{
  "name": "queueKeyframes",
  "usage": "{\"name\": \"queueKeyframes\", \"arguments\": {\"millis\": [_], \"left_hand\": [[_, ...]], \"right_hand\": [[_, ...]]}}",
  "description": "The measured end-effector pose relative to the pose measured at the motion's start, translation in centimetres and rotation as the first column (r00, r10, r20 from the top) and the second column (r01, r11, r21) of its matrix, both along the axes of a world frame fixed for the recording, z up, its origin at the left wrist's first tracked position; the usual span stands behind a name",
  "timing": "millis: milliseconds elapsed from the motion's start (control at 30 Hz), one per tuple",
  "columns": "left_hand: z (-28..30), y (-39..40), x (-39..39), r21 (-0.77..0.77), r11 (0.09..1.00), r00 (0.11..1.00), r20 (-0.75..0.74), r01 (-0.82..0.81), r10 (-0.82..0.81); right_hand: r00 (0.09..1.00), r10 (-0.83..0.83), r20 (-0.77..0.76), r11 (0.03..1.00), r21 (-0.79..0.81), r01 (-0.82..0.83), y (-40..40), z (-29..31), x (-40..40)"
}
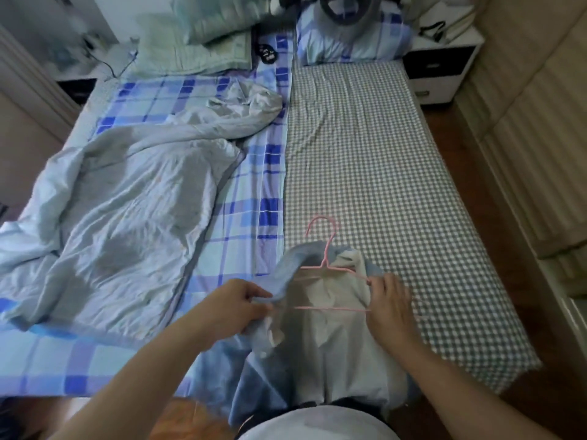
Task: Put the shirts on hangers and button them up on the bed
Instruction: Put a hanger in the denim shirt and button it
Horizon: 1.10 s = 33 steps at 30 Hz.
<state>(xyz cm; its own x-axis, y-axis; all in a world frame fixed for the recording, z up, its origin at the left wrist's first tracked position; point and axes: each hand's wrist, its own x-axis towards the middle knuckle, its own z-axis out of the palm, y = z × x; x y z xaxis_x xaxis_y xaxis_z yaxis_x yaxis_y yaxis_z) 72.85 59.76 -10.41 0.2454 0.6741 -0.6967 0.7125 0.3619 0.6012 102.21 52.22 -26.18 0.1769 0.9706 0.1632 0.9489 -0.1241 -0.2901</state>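
Hanger [330, 281] insertion, 6 o'clock: left hand [235, 308] pinches shirt [320, 338] edge, right hand [389, 304] grips hanger arm. Next: seat shoulders, then button.

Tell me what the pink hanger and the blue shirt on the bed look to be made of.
Pink hanger: thin wire, likely metal with a smooth pink coating, judged from its slim, evenly bent rod and twisted neck; it could be plastic.
Blue shirt: soft woven cloth with a matte finish, probably cotton or a blend, since it creases and drapes limply. Its paler inner side shows where it lies open.
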Motion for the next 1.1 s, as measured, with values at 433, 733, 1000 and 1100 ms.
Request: {"name": "queueKeyframes", "arguments": {"millis": [433,733,1000,1100], "left_hand": [[-4.4,-2.4,-1.8,0.436,0.771,0.864,-0.416,0.464,-0.284],[-1.4,-0.7,-5.4,0.791,0.180,0.759,-0.456,0.585,-0.464],[2.3,-5.2,-6.7,0.736,-0.018,0.618,-0.581,0.676,-0.530],[2.6,-6.9,-8.0,0.735,0.056,0.650,-0.558,0.676,-0.516]], "right_hand": [[0.957,0.257,-0.133,0.884,-0.367,-0.289,-3.4,3.9,-0.7],[0.622,-0.316,-0.716,0.646,-0.643,-0.412,5.5,9.0,2.3],[0.887,-0.112,-0.448,0.379,-0.844,-0.379,10.8,4.0,-3.1],[0.852,-0.201,-0.484,0.180,-0.873,-0.454,8.8,2.4,-4.7]]}}
